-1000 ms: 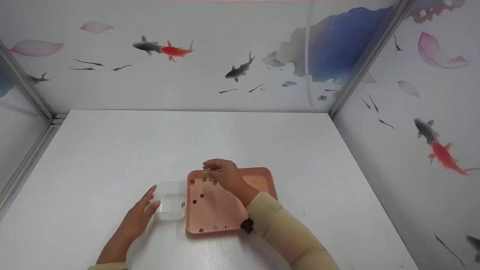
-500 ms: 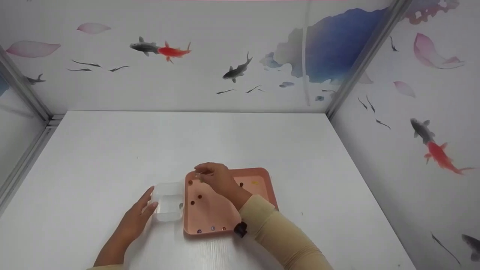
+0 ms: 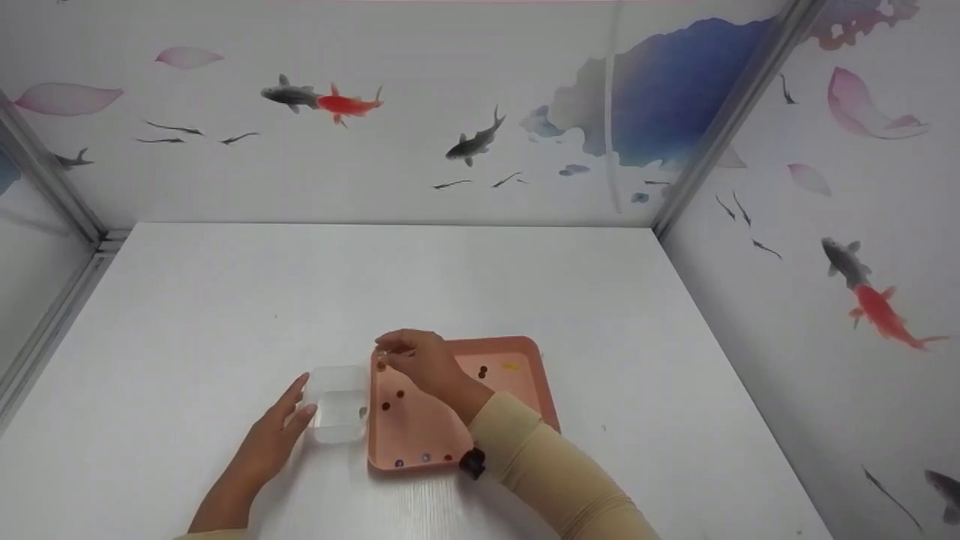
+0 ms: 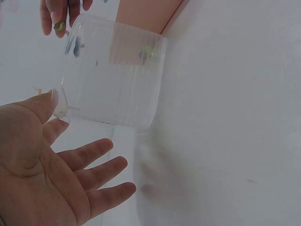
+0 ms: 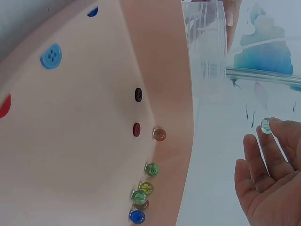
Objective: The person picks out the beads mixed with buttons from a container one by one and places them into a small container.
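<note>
Between thumb and index finger, my right hand [image 3: 426, 361] pinches a clear greenish glass marble [image 5: 265, 125]. It hovers over the far left corner of a pink tray [image 3: 431, 420]. Beside the tray's left side stands a clear plastic box [image 3: 335, 435], and my left hand [image 3: 274, 439] touches its left side with thumb and index finger; the other fingers are spread and straight. One marble [image 4: 146, 52] shows through the box wall. Inside the tray, an orange-brown marble [image 5: 160, 134], a green marble [image 5: 152, 169] and a blue marble [image 5: 137, 216] lie along the edge.
Buttons lie on the tray floor: a light blue button [image 5: 51, 56], a black button [image 5: 138, 94] and a dark red button [image 5: 136, 129]. A yellow piece [image 3: 510, 367] is at the tray's far right. Printed walls surround the white table [image 3: 225, 300].
My right hand has moved left along the tray's far edge to its corner, keeping its pinch. My left hand has stayed at the box.
</note>
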Demonstrator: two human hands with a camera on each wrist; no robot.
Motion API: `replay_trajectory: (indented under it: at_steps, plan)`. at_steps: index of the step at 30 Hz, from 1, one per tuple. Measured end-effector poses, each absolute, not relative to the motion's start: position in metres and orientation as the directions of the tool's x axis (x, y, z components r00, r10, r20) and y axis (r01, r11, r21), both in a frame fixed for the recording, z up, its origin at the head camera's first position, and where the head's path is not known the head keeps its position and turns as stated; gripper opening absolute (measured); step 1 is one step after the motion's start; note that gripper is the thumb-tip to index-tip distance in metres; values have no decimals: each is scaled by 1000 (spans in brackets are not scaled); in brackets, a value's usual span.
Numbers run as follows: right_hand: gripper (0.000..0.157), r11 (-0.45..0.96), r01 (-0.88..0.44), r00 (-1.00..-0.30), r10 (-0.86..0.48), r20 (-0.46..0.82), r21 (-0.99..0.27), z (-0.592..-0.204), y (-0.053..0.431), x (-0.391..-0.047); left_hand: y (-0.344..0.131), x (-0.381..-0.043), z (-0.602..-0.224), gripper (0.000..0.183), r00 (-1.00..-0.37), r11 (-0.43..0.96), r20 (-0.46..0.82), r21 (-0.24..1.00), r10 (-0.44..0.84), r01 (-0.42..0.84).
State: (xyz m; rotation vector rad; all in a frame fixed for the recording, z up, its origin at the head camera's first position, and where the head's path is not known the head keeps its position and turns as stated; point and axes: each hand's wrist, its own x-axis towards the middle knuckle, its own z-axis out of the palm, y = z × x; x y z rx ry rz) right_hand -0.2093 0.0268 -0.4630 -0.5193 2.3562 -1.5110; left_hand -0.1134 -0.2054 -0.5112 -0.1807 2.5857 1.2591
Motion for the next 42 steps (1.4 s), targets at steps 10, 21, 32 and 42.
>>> replay_trajectory:
  at_steps: [10,21,32,42]
  plan:
    - [26,364,-175,-875,-483,-24,-915,-466,23,-203,-205,-112,-511,67,-961,614,-274,761,16,-207]
    - [24,430,-189,-873,-486,-50,-883,-463,14,-199,-206,-114,-511,68,-959,614,-282,759,10,-217]
    - [26,468,-176,-850,-516,-106,-866,-462,3,-197,-205,-114,-510,70,-959,614,-282,759,9,-218]
    - [24,509,-230,-841,-533,-94,-830,-464,-1,-196,-206,-114,-510,68,-957,604,-289,766,18,-220]
